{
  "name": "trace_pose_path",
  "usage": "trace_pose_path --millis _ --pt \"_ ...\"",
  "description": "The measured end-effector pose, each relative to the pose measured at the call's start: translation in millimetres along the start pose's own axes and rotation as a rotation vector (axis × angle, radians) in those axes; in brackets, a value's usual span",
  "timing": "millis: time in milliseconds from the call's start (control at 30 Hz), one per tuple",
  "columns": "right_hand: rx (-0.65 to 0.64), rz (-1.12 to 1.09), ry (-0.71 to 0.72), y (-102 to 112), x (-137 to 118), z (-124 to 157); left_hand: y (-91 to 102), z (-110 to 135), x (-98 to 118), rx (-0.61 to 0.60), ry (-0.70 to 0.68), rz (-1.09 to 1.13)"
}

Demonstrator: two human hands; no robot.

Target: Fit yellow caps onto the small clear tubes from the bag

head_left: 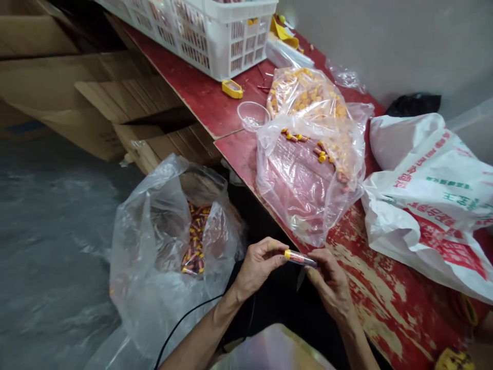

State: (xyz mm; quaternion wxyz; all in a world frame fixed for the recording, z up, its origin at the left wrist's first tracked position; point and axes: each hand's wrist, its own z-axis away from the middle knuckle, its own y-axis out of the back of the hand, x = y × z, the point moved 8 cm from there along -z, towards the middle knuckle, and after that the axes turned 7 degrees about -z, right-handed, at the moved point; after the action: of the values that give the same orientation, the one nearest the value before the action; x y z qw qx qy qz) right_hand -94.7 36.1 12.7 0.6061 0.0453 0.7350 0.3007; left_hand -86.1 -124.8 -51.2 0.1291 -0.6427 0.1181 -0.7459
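Head view: left hand [257,264] and right hand [332,285] hold a small clear tube [300,258] just off the worktop [389,303] front edge. Fingers of both hands pinch its ends, the left at the yellow cap [287,254]. Tube likely light, rigid, slippery; grip at both ends.

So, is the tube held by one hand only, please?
No, the left hand grips the tube at its yellow cap and the right hand holds the other end.

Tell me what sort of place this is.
Probably a small hand-packing workshop: a worn red bench, clear bags of small yellow-capped tubes, a white crate and cardboard boxes. The left hand and right hand pinch one tube.
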Motion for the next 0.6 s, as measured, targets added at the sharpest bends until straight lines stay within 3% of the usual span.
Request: trace_pose_path --millis 133,267,367,500,600 --pt "0.044 0.052 0.111 6.6 -7.5 9.0 -4.6 8.4 -1.3 -0.002 0.023 0.055" --pt "0.039 0.021 -0.022 9.7 1.4 26.3 -15.5 11.5 5.6 -0.065 -0.028 -0.073" --pt "0.113 -0.02 -0.152 17.7 9.9 40.0 -28.7 14.9 14.0 -0.126 -0.097 -0.164" --pt "0.243 0.001 -0.205 32.7 13.8 56.6 -51.8 24.0 23.8 -0.199 -0.185 -0.258" --pt "0.297 -0.023 -0.217 39.2 17.2 69.4 -66.2 28.1 25.1 -0.215 -0.165 -0.293"
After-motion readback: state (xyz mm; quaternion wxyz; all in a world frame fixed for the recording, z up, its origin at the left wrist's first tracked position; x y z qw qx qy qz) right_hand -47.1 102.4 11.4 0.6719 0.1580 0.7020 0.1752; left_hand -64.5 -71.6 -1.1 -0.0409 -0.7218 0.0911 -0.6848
